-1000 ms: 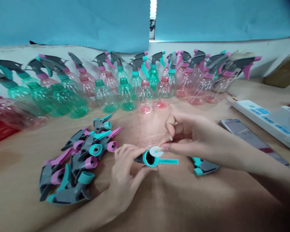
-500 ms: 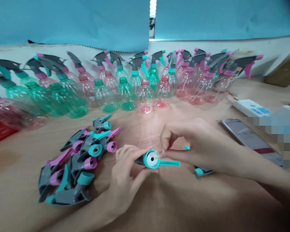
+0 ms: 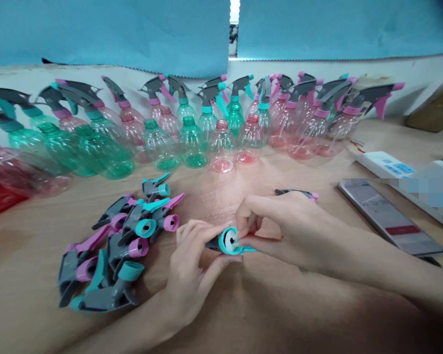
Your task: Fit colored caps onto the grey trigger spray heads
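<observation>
My left hand (image 3: 195, 260) grips a trigger spray head (image 3: 222, 243), with its turquoise collar and white inner disc with a dark hole facing me. Its turquoise lever points right, partly behind my right fingers. At the collar's opening, my right hand (image 3: 266, 223) is closed in a pinch. Something small and pale shows at those fingertips, too blurred to name. Left of my hands lies a pile of loose spray heads (image 3: 127, 236), grey with pink or turquoise parts. Another grey spray head with a pink tip (image 3: 295, 192) lies beyond my right hand, partly hidden.
Along the back wall stand many clear pink and green bottles (image 3: 221, 147), several with spray heads fitted, others uncapped. A phone (image 3: 387, 216) and a white power strip (image 3: 387, 164) lie at right. At far left is a red object (image 3: 2, 199), and a brown box (image 3: 431, 108) sits far right.
My right hand has come left and in to the collar's opening. The pink-tipped spray head behind it has come into view, and a turquoise one below it is now out of sight.
</observation>
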The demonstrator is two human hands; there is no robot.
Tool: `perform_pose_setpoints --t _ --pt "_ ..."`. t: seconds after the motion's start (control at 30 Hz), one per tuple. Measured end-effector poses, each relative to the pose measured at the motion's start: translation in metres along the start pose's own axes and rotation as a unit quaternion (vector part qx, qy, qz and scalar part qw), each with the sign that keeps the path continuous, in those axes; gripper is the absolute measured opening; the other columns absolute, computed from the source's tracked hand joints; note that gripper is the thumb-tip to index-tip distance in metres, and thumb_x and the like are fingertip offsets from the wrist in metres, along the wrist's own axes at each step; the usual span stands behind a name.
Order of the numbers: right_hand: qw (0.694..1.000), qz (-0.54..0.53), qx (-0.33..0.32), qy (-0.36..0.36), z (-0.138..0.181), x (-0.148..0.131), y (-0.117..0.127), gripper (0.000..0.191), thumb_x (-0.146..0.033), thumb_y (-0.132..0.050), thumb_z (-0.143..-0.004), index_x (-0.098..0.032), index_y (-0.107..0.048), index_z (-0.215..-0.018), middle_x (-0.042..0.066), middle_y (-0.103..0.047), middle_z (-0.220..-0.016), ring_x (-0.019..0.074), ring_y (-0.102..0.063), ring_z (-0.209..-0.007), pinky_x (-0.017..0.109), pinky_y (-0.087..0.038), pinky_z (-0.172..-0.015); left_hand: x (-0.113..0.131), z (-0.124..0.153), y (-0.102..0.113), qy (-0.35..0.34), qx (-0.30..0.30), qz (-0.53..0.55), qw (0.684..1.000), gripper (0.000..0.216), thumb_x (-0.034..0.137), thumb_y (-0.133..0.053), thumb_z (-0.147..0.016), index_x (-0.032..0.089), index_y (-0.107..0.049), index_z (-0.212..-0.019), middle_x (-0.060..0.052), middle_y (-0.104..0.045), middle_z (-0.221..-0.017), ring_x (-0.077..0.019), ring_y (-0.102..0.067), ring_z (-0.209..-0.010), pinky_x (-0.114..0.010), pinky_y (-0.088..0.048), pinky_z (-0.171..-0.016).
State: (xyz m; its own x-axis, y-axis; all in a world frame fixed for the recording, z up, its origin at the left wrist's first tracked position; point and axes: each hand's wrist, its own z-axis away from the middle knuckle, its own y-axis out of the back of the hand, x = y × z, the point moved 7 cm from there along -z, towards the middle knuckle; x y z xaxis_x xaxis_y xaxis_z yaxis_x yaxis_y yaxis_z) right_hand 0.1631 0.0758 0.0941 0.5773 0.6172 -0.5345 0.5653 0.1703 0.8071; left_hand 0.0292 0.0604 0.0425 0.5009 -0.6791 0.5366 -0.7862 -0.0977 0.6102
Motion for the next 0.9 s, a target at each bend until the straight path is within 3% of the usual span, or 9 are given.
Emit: perform_pose_setpoints --t 0.17,0.4,0.53,0.73,0.9 --pt "0.999 -0.032 0.003 -0.009 0.0 0.007 0.0 0.008 -0.024 -0.061 -0.082 -0.021 -0.053 -0.082 -0.004 -0.068 -0.081 0.0099 -0.062 -0.071 0.02 -0.04 -0.06 0.001 0.0 0.001 -0.014 0.007 0.003 1.0 0.024 0.033 -0.061 -0.086 0.021 -0.057 -0.107 -0.002 -0.063 -0.085 -0.0193 -0.054 -0.081 -0.035 -0.042 -0.073" --pt "1.0 -0.021 -0.012 0.003 0.004 0.001 0.002 0.017 -0.014 -0.061 -0.081 -0.022 -0.052 -0.093 -0.003 -0.068 -0.093 0.009 -0.061 -0.079 0.019 -0.042 -0.064 0.006 0.0 0.002 -0.045 0.006 0.015 0.999 0.026 0.033 -0.058 -0.089 0.019 -0.055 -0.11 -0.002 -0.065 -0.081 -0.0186 -0.054 -0.078 -0.035 -0.04 -0.073" --pt "0.999 -0.032 -0.032 -0.002 0.005 -0.001 0.001 0.025 -0.018 -0.061 -0.084 -0.025 -0.051 -0.106 -0.006 -0.069 -0.092 0.0083 -0.06 -0.083 0.018 -0.043 -0.068 0.005 0.0 0.001 -0.038 0.003 0.011 0.999 0.026 0.034 -0.059 -0.088 0.02 -0.055 -0.11 -0.002 -0.065 -0.082 -0.0189 -0.054 -0.078 -0.035 -0.04 -0.073" --pt "0.999 -0.04 -0.022 0.013 0.006 -0.003 -0.002 0.014 -0.022 -0.056 -0.088 -0.023 -0.052 -0.101 -0.001 -0.069 -0.098 0.0108 -0.063 -0.083 0.021 -0.043 -0.067 0.005 0.001 0.002 -0.032 0.005 0.009 0.999 0.023 0.032 -0.059 -0.088 0.022 -0.056 -0.109 -0.002 -0.065 -0.082 -0.0199 -0.055 -0.079 -0.038 -0.041 -0.074" --pt "0.999 0.036 -0.006 0.001 0.01 -0.003 -0.005 0.007 -0.019 -0.054 -0.085 -0.023 -0.051 -0.091 0.0 -0.068 -0.088 0.0139 -0.062 -0.073 0.023 -0.037 -0.054 0.006 0.001 0.003 -0.029 0.009 0.007 1.0 0.016 0.03 -0.061 -0.087 0.023 -0.059 -0.1 -0.001 -0.065 -0.082 -0.0192 -0.055 -0.078 -0.037 -0.041 -0.074"
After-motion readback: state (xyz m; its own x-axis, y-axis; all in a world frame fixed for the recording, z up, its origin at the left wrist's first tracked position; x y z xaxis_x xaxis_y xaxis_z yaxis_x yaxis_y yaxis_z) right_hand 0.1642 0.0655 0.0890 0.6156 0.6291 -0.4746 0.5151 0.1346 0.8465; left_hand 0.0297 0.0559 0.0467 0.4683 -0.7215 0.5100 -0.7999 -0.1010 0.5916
